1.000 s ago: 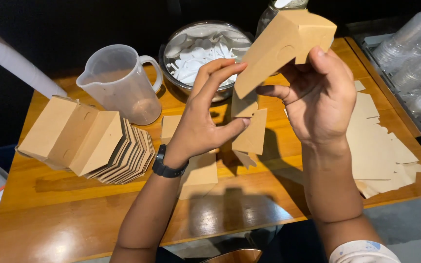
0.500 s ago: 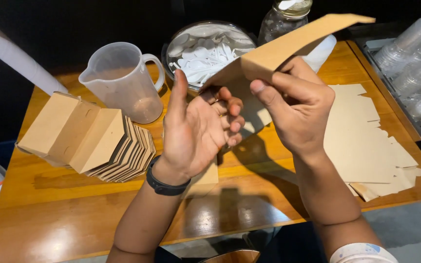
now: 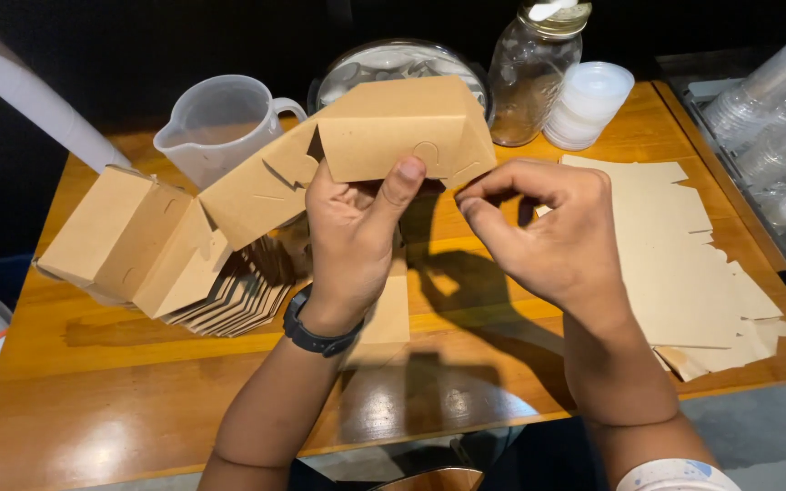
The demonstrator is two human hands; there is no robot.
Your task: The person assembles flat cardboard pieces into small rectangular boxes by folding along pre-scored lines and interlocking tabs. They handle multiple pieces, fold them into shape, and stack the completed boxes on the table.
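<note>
Left hand (image 3: 357, 232): raised, thumb pinching kraft carton (image 3: 384, 145). Right hand (image 3: 548, 232): fingertips curled at carton's corner, apparently pinching a flap.

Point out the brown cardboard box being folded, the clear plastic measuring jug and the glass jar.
Brown cardboard box (image 3: 393, 127), head view, on its front panel.
Clear plastic measuring jug (image 3: 216, 123), head view, on its side wall.
Glass jar (image 3: 528, 77), head view, on its body.

Single head-worn camera, looking steeply down and forward, sitting close over the wooden tabletop (image 3: 138, 400); far edge meeting dark background.
</note>
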